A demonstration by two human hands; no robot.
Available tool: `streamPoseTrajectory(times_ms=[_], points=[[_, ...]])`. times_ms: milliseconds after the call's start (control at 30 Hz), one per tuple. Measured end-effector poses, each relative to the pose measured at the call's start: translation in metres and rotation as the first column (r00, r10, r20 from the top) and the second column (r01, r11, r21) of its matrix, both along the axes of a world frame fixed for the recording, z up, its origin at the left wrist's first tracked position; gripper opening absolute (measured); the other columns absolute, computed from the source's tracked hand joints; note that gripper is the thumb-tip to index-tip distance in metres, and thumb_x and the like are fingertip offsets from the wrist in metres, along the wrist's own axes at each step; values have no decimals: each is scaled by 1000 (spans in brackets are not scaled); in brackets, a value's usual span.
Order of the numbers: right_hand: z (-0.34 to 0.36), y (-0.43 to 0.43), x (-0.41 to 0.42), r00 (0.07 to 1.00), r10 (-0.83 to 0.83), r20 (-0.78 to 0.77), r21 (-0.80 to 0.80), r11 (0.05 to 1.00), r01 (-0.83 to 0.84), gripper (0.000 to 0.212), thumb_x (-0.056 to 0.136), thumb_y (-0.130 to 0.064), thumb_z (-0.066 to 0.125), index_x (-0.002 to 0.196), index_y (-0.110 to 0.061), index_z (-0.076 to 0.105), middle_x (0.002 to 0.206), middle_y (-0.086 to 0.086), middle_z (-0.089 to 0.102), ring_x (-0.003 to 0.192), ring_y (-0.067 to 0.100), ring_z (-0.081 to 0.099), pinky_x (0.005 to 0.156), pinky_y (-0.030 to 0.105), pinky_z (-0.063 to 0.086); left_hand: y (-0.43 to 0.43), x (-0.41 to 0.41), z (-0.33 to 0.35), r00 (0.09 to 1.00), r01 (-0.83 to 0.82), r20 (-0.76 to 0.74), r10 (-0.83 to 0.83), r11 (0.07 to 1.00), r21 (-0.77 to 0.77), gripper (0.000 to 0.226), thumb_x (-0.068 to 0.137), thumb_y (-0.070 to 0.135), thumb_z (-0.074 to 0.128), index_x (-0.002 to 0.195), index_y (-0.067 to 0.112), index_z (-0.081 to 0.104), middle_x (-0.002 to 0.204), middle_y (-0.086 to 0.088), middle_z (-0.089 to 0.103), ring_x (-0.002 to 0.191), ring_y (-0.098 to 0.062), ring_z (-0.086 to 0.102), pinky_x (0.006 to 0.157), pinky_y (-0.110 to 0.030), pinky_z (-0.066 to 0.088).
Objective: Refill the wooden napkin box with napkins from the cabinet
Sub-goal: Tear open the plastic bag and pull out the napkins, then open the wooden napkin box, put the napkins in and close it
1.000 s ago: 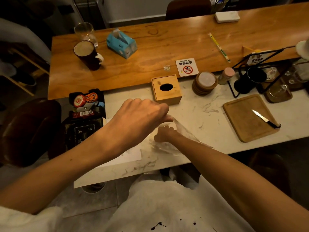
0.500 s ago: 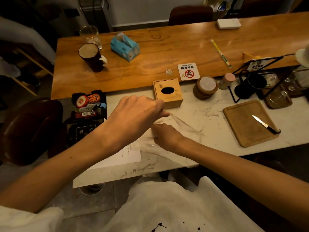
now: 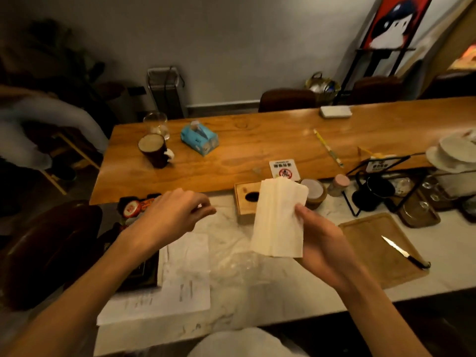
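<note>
head view showed the right hand [image 3: 322, 243] holding the napkin stack [image 3: 279, 217] upright above the marble surface [image 3: 283, 292]. its thumb lay on the near face and its fingers were clamped round the back. the stack stood in front of the wooden napkin box [image 3: 246, 199] and hid that box's right part. the box sat at the far edge of that surface, oval slot up. the left hand [image 3: 172, 215] hovered to the left, fingers loosely curled with nothing visible between them.

the stack was bare and gripped along its right edge only, so a slack hold would likely have let the sheets fan out and spill. the slot looked narrower than the stack, so forcing the napkins through it would probably have crumpled them; the box likely had to be opened first. working the box with one hand busy risked bumping the coaster pile [image 3: 313, 193] just right of it. the clear wrapper [image 3: 239, 264] lay crumpled near the stack's lower end, and napkins set on it might have slid. the knife [image 3: 401, 251] on the cutting board [image 3: 381, 248] lay well apart to the right, a hazard only for a wide sweep of the arm.

counted: one napkin stack, one wooden box, one wrapper, one paper sheet [image 3: 185, 274], one board, one knife. on the far wooden surface [image 3: 257, 145] there were one blue tissue pack [image 3: 199, 139], one dark mug [image 3: 154, 150] and one glass [image 3: 155, 123].
</note>
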State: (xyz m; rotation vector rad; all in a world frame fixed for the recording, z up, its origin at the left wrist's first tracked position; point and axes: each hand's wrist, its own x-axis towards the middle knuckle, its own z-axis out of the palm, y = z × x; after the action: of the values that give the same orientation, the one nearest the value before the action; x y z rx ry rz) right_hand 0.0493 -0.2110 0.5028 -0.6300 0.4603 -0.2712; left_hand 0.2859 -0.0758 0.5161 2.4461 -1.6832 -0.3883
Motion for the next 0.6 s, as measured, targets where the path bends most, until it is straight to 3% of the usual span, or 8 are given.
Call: streamPoseTrajectory(times_ms=[33,100,167,233,300,400,600], points=[[3,-6,-3,998,-52,36,30,998,51,75,61,-27,90,128,-11,60,128,17,64,114,32,65,85,46,57,0,4,0,1000,-14,-19,14,1000,7,27,92,51,50,96,31,68,67,10,66,59,-1,61,59,-30,54],[4,-23,-10,988,-155,26,-6,988,155,57,69,-30,81,121,-14,65,119,15,70,106,28,69,79,43,60,-1,12,0,999,-38,-31,39,999,23,25,92,51,51,95,33,68,71,10,68,62,-1,61,60,-31,53],[-3,-44,-16,965,-254,-72,-154,958,241,47,80,-28,61,125,-18,57,113,7,73,102,23,71,74,37,61,0,18,0,997,-63,-45,64,997,33,20,92,50,51,94,37,66,74,10,69,64,-1,61,58,-29,51],[-26,-64,-19,917,-332,-223,-318,914,254,55,81,-29,60,134,-20,48,117,4,71,105,22,69,74,35,60,3,22,-1,993,-94,-69,96,995,29,14,92,48,53,97,42,64,73,11,68,63,0,61,56,-25,48],[-50,-73,-19,872,-340,-351,-426,888,174,61,81,-32,64,138,-20,46,122,5,66,109,23,65,76,36,59,5,22,-2,990,-113,-79,114,993,22,11,92,47,54,96,45,63,71,11,69,63,0,61,58,-26,50],[-88,-86,-18,824,-332,-459,-543,839,36,44,90,-31,62,131,-23,49,119,2,64,105,21,63,75,32,56,7,18,1,985,-136,-104,137,991,20,9,92,47,53,94,46,63,72,10,70,64,-1,62,61,-32,55],[-183,-100,-41,652,-293,-699,-612,716,-335,44,94,-31,61,132,-12,51,120,10,63,96,23,63,68,28,50,14,13,6,971,-163,-166,169,985,49,37,85,57,48,97,31,71,79,7,72,68,-3,65,66,-36,56]])
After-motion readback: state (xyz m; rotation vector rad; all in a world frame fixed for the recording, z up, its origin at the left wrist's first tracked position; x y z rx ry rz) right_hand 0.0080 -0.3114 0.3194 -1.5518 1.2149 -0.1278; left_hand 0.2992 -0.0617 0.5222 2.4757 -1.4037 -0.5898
